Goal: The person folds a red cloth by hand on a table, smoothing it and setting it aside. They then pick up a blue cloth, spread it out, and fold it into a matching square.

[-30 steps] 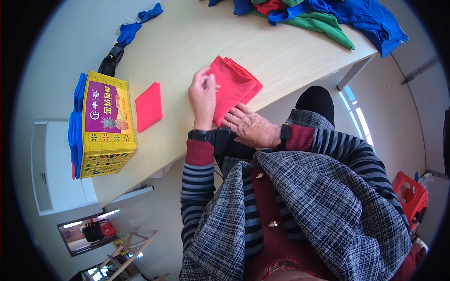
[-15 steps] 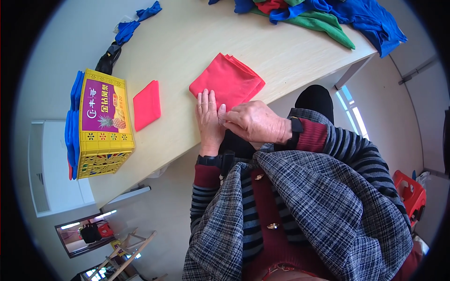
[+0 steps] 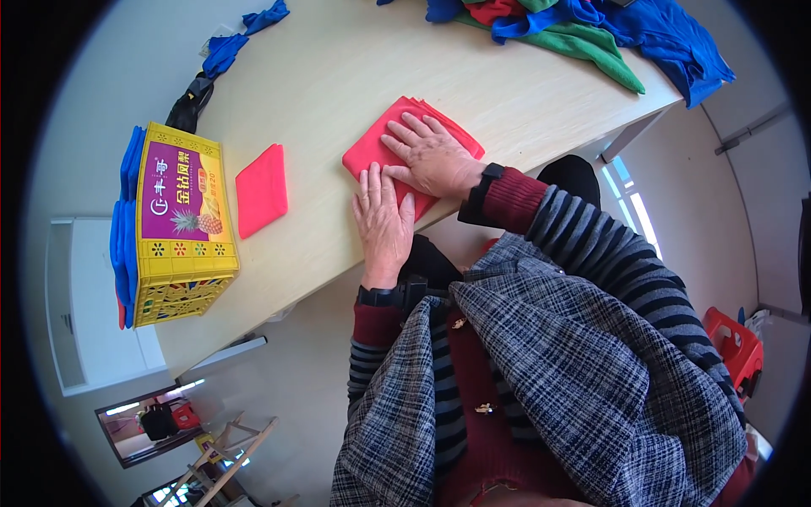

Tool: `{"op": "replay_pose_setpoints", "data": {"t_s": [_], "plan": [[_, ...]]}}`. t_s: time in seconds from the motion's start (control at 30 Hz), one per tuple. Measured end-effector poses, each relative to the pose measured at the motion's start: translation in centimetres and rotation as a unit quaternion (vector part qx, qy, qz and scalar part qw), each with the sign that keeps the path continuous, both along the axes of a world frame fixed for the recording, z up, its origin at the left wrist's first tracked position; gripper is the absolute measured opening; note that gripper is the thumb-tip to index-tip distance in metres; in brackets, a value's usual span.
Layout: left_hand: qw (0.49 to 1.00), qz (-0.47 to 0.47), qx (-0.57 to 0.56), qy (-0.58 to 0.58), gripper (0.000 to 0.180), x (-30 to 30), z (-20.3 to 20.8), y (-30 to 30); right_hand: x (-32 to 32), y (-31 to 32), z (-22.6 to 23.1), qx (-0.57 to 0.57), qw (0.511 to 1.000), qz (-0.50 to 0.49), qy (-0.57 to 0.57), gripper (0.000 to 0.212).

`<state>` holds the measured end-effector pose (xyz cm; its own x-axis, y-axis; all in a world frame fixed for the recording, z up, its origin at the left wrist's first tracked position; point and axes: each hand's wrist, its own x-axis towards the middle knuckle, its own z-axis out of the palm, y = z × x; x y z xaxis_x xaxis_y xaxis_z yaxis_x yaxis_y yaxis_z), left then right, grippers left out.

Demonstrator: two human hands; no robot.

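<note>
A folded red cloth (image 3: pixel 378 145) lies near the front edge of the table, its layers showing along the far right side. My left hand (image 3: pixel 383 221) rests on its near left corner, fingers stretched out. Flat across the middle of the cloth lies my right hand (image 3: pixel 431 154), fingers spread. Neither hand grips anything. To the left, a smaller, neatly folded red cloth (image 3: pixel 263 191) sits apart on the table.
A yellow plastic crate (image 3: pixel 187 279) with a purple panel stands at the table's left end, folded blue cloths (image 3: pixel 124 245) along its far side. Loose blue, green and red cloths (image 3: pixel 583 46) are heaped at the back right. A red plastic chair (image 3: pixel 733 351) stands at the right.
My right hand has moved from beside the left thumb, fingers curled, up onto the cloth and spread out flat. The left hand has shifted slightly down and to the right.
</note>
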<state>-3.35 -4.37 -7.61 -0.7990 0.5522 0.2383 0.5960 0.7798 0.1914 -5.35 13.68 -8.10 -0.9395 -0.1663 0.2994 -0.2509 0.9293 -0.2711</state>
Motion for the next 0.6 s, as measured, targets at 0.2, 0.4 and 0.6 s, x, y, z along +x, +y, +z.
{"op": "replay_pose_setpoints", "data": {"t_s": [0.2,0.4,0.6], "plan": [[1.000,-0.002,0.001,0.018,0.064,0.0,-0.3,0.0,-0.4,1.9,0.4,0.015,0.999,-0.046,-0.021,0.068],[0.999,-0.013,0.045,-0.004,0.061,-0.7,-0.3,-0.9,0.8,3.1,1.8,0.031,0.991,-0.123,-0.051,0.066],[0.998,0.000,0.068,0.000,0.058,-3.7,1.4,-1.6,4.3,0.4,2.8,0.063,0.996,-0.066,0.010,0.066]]}}
